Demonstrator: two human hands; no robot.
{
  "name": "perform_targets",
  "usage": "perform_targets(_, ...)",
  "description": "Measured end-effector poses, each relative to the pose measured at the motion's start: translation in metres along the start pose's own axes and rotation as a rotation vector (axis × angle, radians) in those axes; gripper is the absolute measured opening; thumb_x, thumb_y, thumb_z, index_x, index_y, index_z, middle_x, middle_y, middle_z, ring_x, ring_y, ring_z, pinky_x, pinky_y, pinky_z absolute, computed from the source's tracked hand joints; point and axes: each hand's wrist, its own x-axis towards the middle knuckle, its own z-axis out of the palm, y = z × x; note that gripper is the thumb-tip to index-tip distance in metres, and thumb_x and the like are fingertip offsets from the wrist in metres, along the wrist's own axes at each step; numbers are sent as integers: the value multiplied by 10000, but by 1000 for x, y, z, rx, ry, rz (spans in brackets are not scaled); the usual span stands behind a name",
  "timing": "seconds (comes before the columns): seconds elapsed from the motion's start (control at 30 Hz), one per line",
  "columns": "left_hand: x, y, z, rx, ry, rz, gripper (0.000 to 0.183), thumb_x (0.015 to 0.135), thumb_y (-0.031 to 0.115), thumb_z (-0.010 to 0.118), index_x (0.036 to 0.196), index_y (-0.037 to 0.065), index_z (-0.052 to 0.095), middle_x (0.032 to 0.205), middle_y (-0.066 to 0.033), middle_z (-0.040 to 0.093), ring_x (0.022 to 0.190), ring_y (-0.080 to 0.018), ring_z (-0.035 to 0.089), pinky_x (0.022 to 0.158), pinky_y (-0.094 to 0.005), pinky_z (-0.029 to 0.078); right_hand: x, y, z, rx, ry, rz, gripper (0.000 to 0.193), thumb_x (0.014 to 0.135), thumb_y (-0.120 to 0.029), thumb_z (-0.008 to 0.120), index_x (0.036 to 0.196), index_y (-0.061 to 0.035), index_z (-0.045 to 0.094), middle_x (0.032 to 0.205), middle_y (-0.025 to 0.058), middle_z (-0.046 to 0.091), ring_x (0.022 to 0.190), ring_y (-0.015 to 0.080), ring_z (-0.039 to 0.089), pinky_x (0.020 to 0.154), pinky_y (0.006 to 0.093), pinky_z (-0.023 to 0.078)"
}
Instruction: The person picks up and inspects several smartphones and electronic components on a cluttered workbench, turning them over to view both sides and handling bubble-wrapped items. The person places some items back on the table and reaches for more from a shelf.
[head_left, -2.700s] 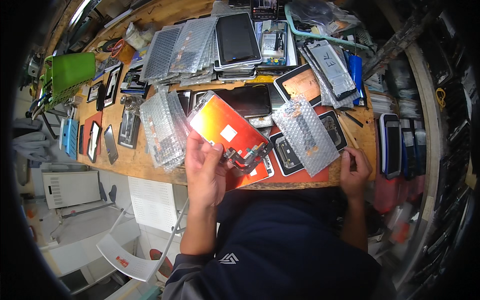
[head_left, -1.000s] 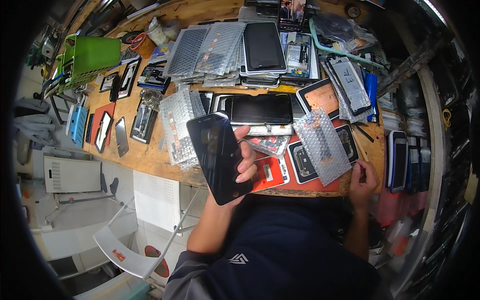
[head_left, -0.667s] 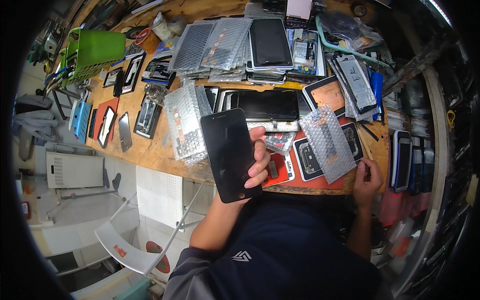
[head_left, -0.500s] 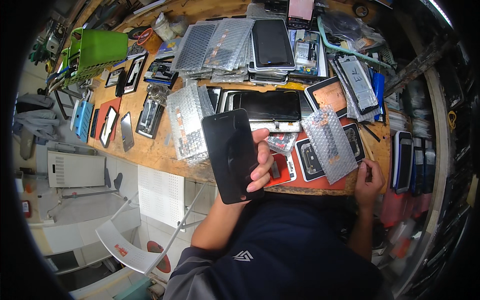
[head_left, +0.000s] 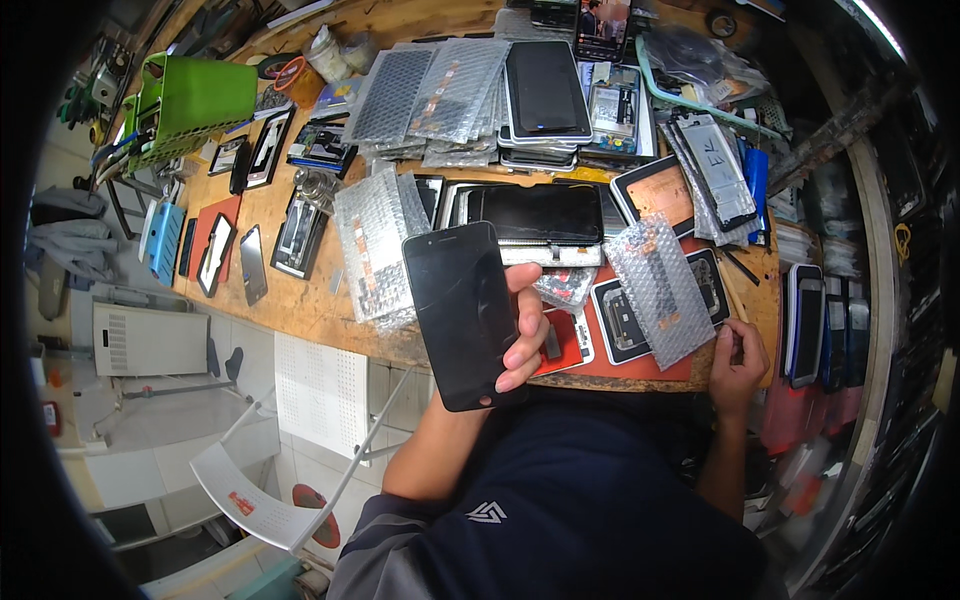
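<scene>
Held up in front of me is a black phone screen point(head_left: 455, 315) with a small round hole near its lower end. My left hand point(head_left: 522, 335) is closed round it from behind, its fingertips over the right edge. Near the table's front edge, my right hand point(head_left: 740, 362) has its fingers curled beside the lower corner of a bubble-wrap pouch point(head_left: 655, 290). Whether anything is pinched in them is hidden. The pouch lies across two white-framed device parts point(head_left: 618, 325) on a red mat point(head_left: 665, 372).
Stacked bubble-wrap pouches point(head_left: 455, 90) and a pile topped by a tablet point(head_left: 545, 90) stand at the back. A dark panel point(head_left: 535, 212) lies mid-table. At far left is a green basket point(head_left: 200, 100); a lit phone point(head_left: 603, 28) stands at the back.
The phone screen and my left hand have shifted very slightly. The picture on the lit phone at the back has changed. My right hand stays in place.
</scene>
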Motion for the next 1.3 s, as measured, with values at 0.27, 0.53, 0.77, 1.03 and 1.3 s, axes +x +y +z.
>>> perform_targets(0.27, -1, -5, -6, 8, 55, 103, 561, 1072, 301, 419, 1480, -84, 414, 1115, -286, 632, 809, -292, 608, 609, -364, 551, 0, 1, 1, -17, 12, 4, 82, 956, -25, 646, 1002, 38, 672, 782, 51, 596, 627, 99, 490, 543, 266, 374)
perform_targets(0.53, 0, -7, -6, -1, 112, 117, 512, 1072, 300, 429, 1411, -81, 476, 1080, -271, 635, 799, -286, 609, 572, -348, 535, -1, 1, 0, -29, -1, 25, 87, 960, -27, 645, 1008, 39, 676, 786, 54, 603, 636, 106, 504, 555, 268, 391)
perform_targets(0.77, 2, -8, -6, 18, 113, 113, 461, 1060, 234, 438, 1384, -90, 488, 1073, -280, 646, 770, -291, 624, 541, -349, 526, -1, 2, 1, -32, 6, 8, 92, 959, -29, 648, 1012, 39, 678, 794, 57, 607, 643, 110, 510, 561, 268, 394)
perform_targets(1.03, 1, -9, -10, 61, 70, 86, 489, 1050, 222, 461, 1438, -75, 460, 1110, -252, 655, 770, -283, 624, 563, -348, 524, -1, 2, 0, -27, 2, 4, 90, 957, -31, 650, 1008, 38, 677, 795, 60, 614, 638, 110, 509, 556, 269, 397)
perform_targets(1.3, 3, -9, -14, 109, 12, 63, 505, 1050, 230, 452, 1454, -73, 459, 1118, -249, 654, 758, -262, 623, 534, -333, 515, -1, 2, 1, -36, 4, 6, 89, 957, -34, 652, 1005, 37, 675, 794, 55, 614, 635, 106, 506, 556, 265, 397)
